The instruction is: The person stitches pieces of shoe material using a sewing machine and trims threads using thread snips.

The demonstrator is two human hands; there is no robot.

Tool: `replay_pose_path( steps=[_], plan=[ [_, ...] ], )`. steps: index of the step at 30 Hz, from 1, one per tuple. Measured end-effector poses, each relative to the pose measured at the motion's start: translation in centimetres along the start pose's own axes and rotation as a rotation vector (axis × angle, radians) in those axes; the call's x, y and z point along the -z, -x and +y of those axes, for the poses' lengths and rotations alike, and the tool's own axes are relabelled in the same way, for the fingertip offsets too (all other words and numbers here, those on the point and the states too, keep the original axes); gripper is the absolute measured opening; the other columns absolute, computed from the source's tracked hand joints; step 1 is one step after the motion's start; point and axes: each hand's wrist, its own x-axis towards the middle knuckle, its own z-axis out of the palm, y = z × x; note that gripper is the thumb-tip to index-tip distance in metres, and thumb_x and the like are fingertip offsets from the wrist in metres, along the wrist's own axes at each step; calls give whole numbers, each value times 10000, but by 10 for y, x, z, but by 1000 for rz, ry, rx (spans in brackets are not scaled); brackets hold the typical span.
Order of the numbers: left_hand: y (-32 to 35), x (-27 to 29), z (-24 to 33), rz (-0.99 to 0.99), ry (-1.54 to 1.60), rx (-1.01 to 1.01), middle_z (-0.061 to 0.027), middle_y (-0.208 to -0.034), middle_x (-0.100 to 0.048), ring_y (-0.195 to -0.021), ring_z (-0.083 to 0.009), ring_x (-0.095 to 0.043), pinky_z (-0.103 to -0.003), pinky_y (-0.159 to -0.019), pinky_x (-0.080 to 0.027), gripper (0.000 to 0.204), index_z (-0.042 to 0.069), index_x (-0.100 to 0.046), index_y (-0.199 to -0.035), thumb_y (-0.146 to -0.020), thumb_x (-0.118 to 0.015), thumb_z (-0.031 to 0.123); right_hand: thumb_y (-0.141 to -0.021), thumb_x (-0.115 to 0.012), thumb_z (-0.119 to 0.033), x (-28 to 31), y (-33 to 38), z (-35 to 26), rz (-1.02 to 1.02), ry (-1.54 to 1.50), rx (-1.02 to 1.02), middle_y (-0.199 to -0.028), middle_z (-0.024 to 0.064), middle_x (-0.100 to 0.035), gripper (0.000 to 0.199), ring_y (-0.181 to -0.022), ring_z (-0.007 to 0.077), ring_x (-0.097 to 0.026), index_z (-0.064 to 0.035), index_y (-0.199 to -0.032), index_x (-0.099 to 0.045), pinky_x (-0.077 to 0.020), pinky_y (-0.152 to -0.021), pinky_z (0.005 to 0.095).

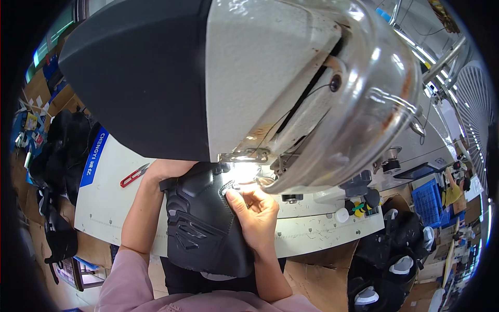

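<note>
A black moulded piece (200, 231) with raised ridges and a stitched seam lies under the sewing machine (260, 78), its lower part hanging over the table's front edge toward my lap. My right hand (257, 210) pinches its right edge between thumb and fingers, close to the bright lamp spot at the needle area. My left hand (179, 167) reaches in at the piece's upper left; the machine head and the piece hide its fingers. The needle itself is too glared to make out.
Red-handled thread snips (134, 176) lie on the white table (112, 208), left of my forearm. A white spool (341, 215) stands right. Black pieces fill a cardboard box (322, 278) at lower right; more black goods (65, 151) are piled left. A blue crate (429, 203) stands farther right.
</note>
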Motion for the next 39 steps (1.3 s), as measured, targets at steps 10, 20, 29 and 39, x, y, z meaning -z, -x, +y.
replay_pose_path(
  steps=[10,20,29,39],
  plan=[
    [2,5,37,45,146,18,-105,-903,-660,-818,-216,-615,-325,-758,-501,143,-27,-653,-932,-816,-645,55,-882,-656,-27,1,-1,-5,46,-20,-111,-867,46,-655,95,-773,66,-589,35,-950,-635,-473,-725,200],
    [1,9,36,102,390,-15,-113,-926,-659,-839,-226,-614,-338,-773,-497,170,-22,-649,-965,-821,-626,66,-880,-665,-40,3,-1,2,47,44,-41,-861,44,-655,101,-769,61,-583,36,-943,-645,-468,-720,199],
    [-4,9,29,110,341,70,-121,-935,-658,-850,-227,-612,-338,-779,-495,178,-32,-642,-976,-833,-607,68,-876,-664,-31,3,-5,7,95,120,-71,-858,49,-659,116,-766,65,-584,61,-947,-653,-463,-713,196],
    [-6,5,25,120,282,130,-131,-945,-657,-862,-228,-610,-338,-786,-491,189,-43,-634,-989,-846,-585,71,-872,-673,-43,8,-7,10,139,213,-120,-872,36,-667,141,-773,60,-583,49,-978,-683,-456,-719,195]
  ],
)
